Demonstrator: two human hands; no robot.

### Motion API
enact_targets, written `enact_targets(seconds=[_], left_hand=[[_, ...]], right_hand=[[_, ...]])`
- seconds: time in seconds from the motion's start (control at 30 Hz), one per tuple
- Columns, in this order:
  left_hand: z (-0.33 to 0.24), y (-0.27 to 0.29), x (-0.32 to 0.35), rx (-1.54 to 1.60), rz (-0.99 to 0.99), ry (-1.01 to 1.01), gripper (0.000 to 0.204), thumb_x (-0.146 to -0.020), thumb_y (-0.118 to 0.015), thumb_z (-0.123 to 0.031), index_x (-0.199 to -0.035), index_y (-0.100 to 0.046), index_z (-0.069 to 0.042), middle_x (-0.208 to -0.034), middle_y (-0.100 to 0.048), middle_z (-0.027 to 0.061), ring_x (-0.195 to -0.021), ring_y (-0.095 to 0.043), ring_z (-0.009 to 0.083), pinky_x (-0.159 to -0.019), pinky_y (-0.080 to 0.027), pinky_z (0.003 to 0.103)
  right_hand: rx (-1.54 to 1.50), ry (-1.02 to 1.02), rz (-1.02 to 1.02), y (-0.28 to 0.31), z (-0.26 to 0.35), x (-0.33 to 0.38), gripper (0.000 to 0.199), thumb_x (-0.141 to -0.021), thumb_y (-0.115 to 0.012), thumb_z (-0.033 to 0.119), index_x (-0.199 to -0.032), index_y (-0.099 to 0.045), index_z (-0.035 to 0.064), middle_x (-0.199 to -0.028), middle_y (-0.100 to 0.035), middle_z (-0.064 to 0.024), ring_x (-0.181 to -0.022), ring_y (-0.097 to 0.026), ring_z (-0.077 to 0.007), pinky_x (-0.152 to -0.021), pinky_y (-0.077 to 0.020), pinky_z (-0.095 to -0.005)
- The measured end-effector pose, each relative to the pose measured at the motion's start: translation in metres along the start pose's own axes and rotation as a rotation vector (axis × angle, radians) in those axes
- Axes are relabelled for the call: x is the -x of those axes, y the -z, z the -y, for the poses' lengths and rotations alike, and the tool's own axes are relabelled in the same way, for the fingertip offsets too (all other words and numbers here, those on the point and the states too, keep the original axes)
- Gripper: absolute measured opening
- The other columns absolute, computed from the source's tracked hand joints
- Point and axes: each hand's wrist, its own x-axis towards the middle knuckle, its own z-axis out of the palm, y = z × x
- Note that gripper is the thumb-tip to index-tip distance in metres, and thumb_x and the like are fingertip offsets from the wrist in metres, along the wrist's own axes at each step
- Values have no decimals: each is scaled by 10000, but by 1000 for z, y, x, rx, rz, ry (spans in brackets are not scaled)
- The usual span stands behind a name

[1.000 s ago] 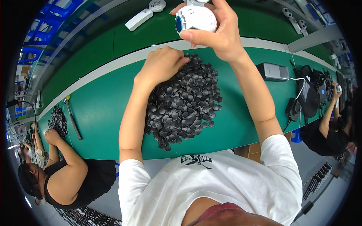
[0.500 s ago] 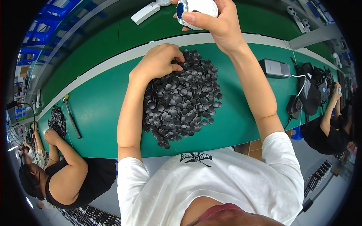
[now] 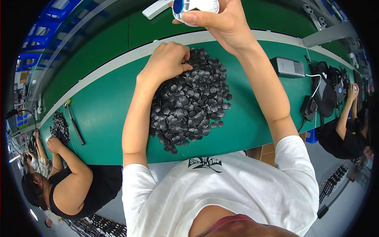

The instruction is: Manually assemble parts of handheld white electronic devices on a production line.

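A heap of small black pentagonal plates (image 3: 191,104) lies on the green table (image 3: 106,114) in front of me. My left hand (image 3: 167,59) rests at the heap's far left edge, its fingers and thumb curled in among the plates. Whatever sits between those fingertips is hidden. Higher up, beyond the table's far edge, my right hand (image 3: 223,25) grips a rounded white plastic housing (image 3: 203,6). A round blue face (image 3: 178,5) shows at the housing's left end, and the top of the picture cuts part of it off.
A white rail (image 3: 272,36) runs along the far edge. Left lies a hammer (image 3: 75,122), near a co-worker's hand (image 3: 54,144) and another heap of dark pieces (image 3: 59,124). To the right are a grey box (image 3: 289,67) with a white cable, a black adapter (image 3: 307,108) and a black bag (image 3: 327,93).
My right hand has shifted left and a little up with the white housing. My left hand stays at the heap's edge, its fingers slightly further into the plates.
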Motion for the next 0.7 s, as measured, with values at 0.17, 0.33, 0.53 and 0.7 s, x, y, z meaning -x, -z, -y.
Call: enact_targets(seconds=[0.17, 0.33, 0.53, 0.7], left_hand=[[-2, -5, 3, -74, -46, 6, 216, -676, -801, -184, -753, -686, -18, -763, -676, 149, -751, -652, 349, -729, -510, 437], [-5, -11, 2, -200, -95, -93, 161, -663, -758, -154, -705, -676, -21, -706, -652, 144, -702, -634, 353, -723, -500, 442], [-16, -16, 0, -429, -112, -141, 106, -670, -679, -99, -668, -641, 0, -677, -624, 158, -663, -595, 372, -703, -486, 457], [-9, -1, 0, -296, -236, -160, 97, -719, -691, -75, -698, -660, 14, -698, -633, 182, -659, -621, 350, -698, -494, 408]], right_hand=[[-384, -217, -129, -5, -3, 1, 837, -678, -817, -66, -1353, -338, 59, -1116, -587, -101, -1014, -608, -174, -832, -547, -301], [-340, -184, -98, -3, -8, 1, 863, -679, -806, -87, -1372, -321, 83, -1132, -574, -96, -1012, -607, -175, -851, -547, -319], [-197, -159, -83, -3, -10, 2, 941, -658, -820, -74, -1414, -288, 101, -1149, -554, -94, -1038, -589, -173, -857, -535, -323], [-92, -36, -45, -3, -12, 2, 1033, -626, -843, -50, -1450, -242, 117, -1176, -536, -99, -1081, -558, -178, -879, -507, -323]])
